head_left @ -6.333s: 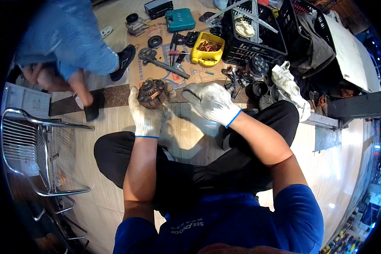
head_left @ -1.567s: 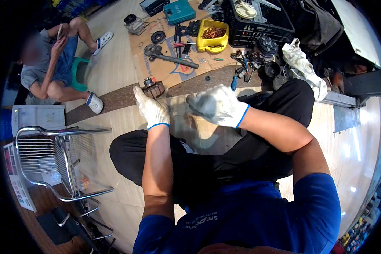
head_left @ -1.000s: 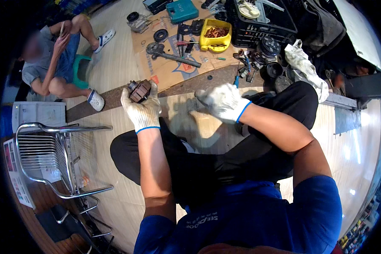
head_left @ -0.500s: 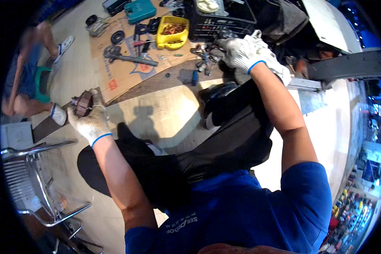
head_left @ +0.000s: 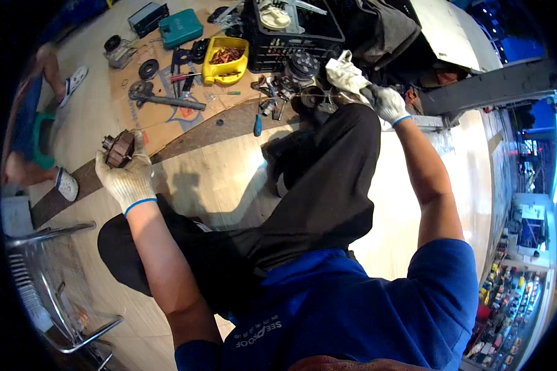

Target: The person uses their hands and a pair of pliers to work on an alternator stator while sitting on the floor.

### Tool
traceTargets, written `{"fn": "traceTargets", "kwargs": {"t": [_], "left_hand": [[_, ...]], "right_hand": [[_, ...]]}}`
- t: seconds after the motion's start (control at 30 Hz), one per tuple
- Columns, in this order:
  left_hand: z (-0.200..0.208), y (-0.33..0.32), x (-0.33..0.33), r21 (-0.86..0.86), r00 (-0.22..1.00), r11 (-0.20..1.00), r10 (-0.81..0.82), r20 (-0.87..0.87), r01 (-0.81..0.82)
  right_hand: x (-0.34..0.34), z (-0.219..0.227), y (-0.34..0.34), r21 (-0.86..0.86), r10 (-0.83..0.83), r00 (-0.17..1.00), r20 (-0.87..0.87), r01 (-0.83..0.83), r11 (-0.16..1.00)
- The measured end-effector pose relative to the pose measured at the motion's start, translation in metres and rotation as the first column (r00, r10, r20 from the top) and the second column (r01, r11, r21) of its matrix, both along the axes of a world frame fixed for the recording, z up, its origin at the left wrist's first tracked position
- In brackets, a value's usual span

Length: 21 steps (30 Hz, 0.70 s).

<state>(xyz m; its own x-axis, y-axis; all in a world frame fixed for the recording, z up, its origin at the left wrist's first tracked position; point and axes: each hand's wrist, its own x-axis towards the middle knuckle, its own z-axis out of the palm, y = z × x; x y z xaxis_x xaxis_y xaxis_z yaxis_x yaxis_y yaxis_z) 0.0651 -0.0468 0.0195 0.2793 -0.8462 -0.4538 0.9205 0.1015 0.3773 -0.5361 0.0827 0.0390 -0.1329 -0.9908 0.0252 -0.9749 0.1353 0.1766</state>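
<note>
Brown motor part [head_left: 120, 149], lower left of the yellow tub [head_left: 211, 73], my left hand [head_left: 127, 179] curled around it, white cloth [head_left: 345, 74] right of the tub, my right hand [head_left: 392, 106] at the cloth's edge, its grip I can't tell.

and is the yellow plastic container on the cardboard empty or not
Not empty: copper-coloured scraps are visible inside the yellow plastic container, though their depth cannot be told.

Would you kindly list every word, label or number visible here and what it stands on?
Blue shirt: white lettering, which I won't copy out; its smaller line is too small to read.
Teal case: marks on top, too blurred to read.
Cardboard: printed markings, too small to read.
</note>
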Motion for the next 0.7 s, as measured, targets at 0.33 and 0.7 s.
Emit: {"fn": "traceTargets", "kwargs": {"t": [0.33, 0.7], "left_hand": [[0.009, 0.011, -0.011, -0.005, 0.997, 1.0, -0.013, -0.075, 0.013], [-0.006, 0.031, -0.027, -0.189, 0.957, 0.941, -0.257, 0.137, 0.28]], "right_hand": [[0.002, 0.02, -0.038, 0.154, -0.066, 0.987, 0.147, 0.043, 0.987], [0.362, 0.033, -0.071, -0.057, 0.409, 0.543, 0.733, -0.551, 0.833]]}}
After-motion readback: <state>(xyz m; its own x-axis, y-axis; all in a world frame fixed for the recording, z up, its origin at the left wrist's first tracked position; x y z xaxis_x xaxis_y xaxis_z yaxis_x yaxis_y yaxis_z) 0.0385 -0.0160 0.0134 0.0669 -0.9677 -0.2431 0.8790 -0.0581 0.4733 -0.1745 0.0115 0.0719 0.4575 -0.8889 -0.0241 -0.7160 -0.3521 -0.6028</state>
